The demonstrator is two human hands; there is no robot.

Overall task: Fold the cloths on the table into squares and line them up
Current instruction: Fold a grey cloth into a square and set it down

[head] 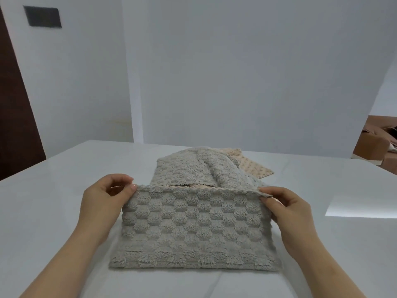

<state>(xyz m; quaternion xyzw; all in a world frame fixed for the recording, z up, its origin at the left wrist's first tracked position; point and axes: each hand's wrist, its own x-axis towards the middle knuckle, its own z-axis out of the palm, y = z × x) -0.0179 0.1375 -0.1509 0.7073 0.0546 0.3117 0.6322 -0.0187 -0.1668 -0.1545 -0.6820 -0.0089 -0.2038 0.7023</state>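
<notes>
A grey fluffy cloth (pixel 193 229) with a hexagon pattern lies in front of me on the white table (pixel 53 201), its far edge lifted off the surface. My left hand (pixel 107 196) pinches the far left corner. At the far right corner my right hand (pixel 290 209) pinches the edge. Behind it lies a rumpled grey cloth (pixel 191 168), and a beige dotted cloth (pixel 251 166) peeks out from under that one at the right.
White panels stand behind the table's far edge. A dark brown door (pixel 15 117) is at the left and brown boxes (pixel 376 145) sit beyond the table at the right. A bright reflection (pixel 363 205) marks the table's right side.
</notes>
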